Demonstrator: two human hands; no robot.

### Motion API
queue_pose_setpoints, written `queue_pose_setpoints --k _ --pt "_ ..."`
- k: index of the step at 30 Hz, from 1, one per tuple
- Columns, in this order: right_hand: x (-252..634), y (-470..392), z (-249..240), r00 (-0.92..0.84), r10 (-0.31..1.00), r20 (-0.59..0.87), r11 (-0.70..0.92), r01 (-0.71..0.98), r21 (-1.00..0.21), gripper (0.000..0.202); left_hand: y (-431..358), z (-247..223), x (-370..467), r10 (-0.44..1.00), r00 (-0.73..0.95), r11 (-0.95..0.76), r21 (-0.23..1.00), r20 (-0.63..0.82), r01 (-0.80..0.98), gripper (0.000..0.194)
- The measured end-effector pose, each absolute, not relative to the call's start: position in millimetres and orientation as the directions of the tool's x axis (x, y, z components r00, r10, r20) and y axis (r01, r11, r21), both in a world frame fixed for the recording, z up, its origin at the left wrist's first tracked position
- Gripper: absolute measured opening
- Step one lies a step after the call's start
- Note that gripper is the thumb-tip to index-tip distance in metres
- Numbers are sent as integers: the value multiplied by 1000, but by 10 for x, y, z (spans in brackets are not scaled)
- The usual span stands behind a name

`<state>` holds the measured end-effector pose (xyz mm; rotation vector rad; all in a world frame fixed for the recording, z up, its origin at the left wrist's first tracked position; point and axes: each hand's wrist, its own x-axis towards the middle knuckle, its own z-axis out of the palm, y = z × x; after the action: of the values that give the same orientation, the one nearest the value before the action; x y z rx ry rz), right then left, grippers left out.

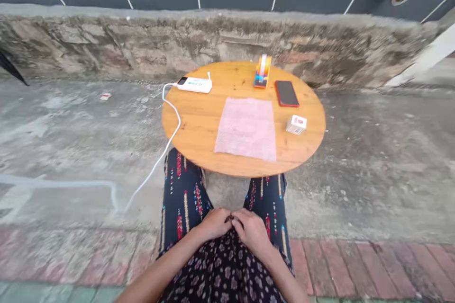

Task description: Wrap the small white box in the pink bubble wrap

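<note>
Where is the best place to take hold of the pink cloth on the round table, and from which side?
Probably at a near corner of the pink cloth, coming from the person's side. It lies flat and spread on the round table, so only edges offer grip. Pinch the corner; both the left hand and the right hand rest in the lap.

No legible text on the small box point(296, 124).
</note>
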<state>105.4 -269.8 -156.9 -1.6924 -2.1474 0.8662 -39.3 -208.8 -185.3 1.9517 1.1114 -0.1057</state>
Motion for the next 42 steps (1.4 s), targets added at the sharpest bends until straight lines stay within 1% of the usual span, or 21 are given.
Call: queue_pose_setpoints --k 2,4,8,12,14,16,18,19,20,21,22,23,25,27,28,31,35,38,42 --pt "1089 -2675 -1601 -284 947 -148 128 761 -637 23 -2232 -1907 -534 663 559 -183 616 -498 766 20" --pt "1070 -2717 -1639 -280 952 -124 138 753 -643 23 -2310 -1915 -602 677 539 -170 606 -501 777 18" --pt "932 -2873 -1789 -286 949 -132 150 777 -611 24 -2392 -1910 -634 720 521 -189 593 -458 783 20" --pt "901 -2856 -1883 -312 942 -128 178 783 -596 23 -2388 -1914 -621 748 531 -215 611 -398 762 17" --pt "970 -2880 -1787 -305 950 -62 196 743 -640 22 -2430 -1816 -661 763 533 -217 630 -367 745 19" --pt "1113 -2939 -1586 -260 964 63 228 677 -700 23 -2507 -1607 -755 797 524 -218 664 -302 715 23" --pt "1321 -2973 -1306 -141 964 227 263 646 -716 23 -2560 -1303 -883 863 494 -258 749 -105 610 23" --pt "1435 -2962 -1151 -89 945 316 298 641 -708 22 -2556 -1138 -949 875 484 -318 764 7 562 22" --pt "1546 -2926 -997 -39 922 385 315 655 -687 21 -2525 -977 -1009 863 485 -413 747 140 520 19" --pt "1650 -2861 -851 3 888 459 332 687 -647 21 -2464 -833 -1059 845 465 -500 699 264 511 19" --pt "1741 -2767 -723 40 858 513 325 730 -601 22 -2377 -712 -1093 815 421 -577 627 399 524 23" --pt "1822 -2649 -619 48 825 563 328 771 -546 22 -2268 -618 -1110 787 367 -611 553 495 566 28" --pt "1953 -2366 -505 33 810 585 288 847 -446 23 -2022 -512 -1090 748 321 -616 429 581 661 34" --pt "2050 -2086 -527 5 809 587 256 897 -360 27 -1800 -509 -1025 735 324 -602 355 596 715 33" --pt "2085 -1971 -583 -15 816 577 248 912 -327 28 -1717 -542 -989 746 331 -588 338 578 735 32" --pt "2141 -1781 -843 -58 819 571 246 934 -258 30 -1598 -725 -916 775 376 -579 332 509 745 27" --pt "2150 -1774 -1095 -39 793 607 238 938 -251 34 -1618 -937 -880 794 320 -545 372 517 751 26" --pt "2137 -1787 -1112 -31 789 614 236 937 -256 34 -1627 -968 -865 805 269 -521 411 529 748 25" --pt "2152 -1780 -1051 -41 790 611 249 933 -261 33 -1614 -938 -889 793 288 -551 428 537 717 25"
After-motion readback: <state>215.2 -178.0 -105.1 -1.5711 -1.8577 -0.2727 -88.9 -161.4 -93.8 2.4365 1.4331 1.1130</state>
